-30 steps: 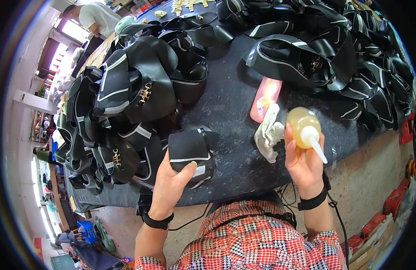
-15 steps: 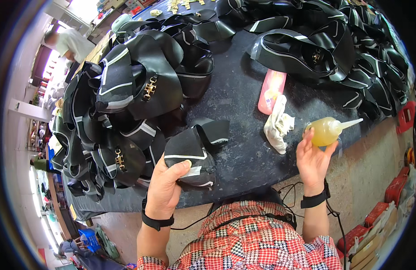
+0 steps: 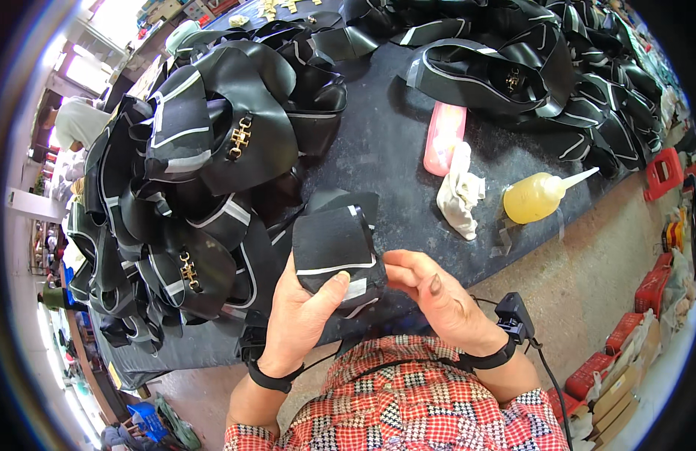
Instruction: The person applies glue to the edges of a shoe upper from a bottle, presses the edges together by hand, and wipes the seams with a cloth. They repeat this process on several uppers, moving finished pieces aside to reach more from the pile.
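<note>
My left hand (image 3: 301,319) grips a black leather piece (image 3: 330,242) with white-striped edges, thumb on top beside a pale patch. The piece is folded over, and its far flap bends away over the table edge side. At its right edge is my right hand (image 3: 451,310), holding nothing, fingers stretched toward the leather; whether the fingertips touch it I cannot tell. A squeeze bottle (image 3: 530,200) of yellow liquid with a long pale nozzle lies on its side on the dark table, to the right. A crumpled white cloth (image 3: 459,197) lies left of the bottle.
A heap of black leather pieces (image 3: 178,135) with gold-coloured chain fittings covers the table's left; another heap (image 3: 513,75) lies far right. A pink case (image 3: 444,135) sits beyond the cloth. Red crates (image 3: 626,331) and a red stool (image 3: 664,174) stand on the floor at right.
My right hand has let go of the squeeze bottle, leaving it on the table, and moved left to the leather piece. My left hand has turned the piece and shifted it slightly right.
</note>
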`<state>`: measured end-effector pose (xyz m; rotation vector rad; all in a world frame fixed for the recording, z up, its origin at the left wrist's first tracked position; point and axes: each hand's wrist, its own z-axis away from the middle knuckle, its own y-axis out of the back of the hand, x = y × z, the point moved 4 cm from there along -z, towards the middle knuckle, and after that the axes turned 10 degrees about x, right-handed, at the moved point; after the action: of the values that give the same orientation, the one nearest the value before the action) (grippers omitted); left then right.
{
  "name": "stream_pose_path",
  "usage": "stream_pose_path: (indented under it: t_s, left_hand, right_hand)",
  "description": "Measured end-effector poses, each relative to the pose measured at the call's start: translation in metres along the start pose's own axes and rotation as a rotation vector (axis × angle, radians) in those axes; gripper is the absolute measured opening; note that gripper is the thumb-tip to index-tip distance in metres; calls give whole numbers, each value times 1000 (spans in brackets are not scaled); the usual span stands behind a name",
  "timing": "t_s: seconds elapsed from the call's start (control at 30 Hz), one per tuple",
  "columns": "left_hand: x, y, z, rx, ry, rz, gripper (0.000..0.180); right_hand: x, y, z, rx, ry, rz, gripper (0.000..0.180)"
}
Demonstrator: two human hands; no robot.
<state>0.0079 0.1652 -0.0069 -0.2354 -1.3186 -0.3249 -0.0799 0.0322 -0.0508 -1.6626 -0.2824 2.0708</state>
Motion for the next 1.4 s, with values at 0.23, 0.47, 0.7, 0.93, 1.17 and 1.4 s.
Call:
stream_pose_path:
  t_s: [0.23, 0.47, 0.7, 0.93, 1.17, 1.4]
  left_hand:
    - [-1, -3, 0, 13, -22, -94, 31]
    - [-1, -7, -7, 74, 22, -50, 32]
    - [-5, 2, -18, -32, 172, 626, 53]
    - [-36, 0, 5, 63, 245, 1755, 52]
    - [-36, -6, 12, 63, 191, 1978, 60]
    - [-37, 6, 8, 10, 224, 2029, 63]
  right_hand:
    - [-11, 8, 10, 82, 71, 138, 74]
    - [-20, 70, 32, 379, 322, -417, 30]
    - [13, 81, 23, 373, 27, 40, 11]
    - [17, 112, 18, 374, 103, 550, 6]
    - [14, 107, 15, 262, 115, 803, 7]
    - [8, 95, 7, 289, 185, 905, 10]
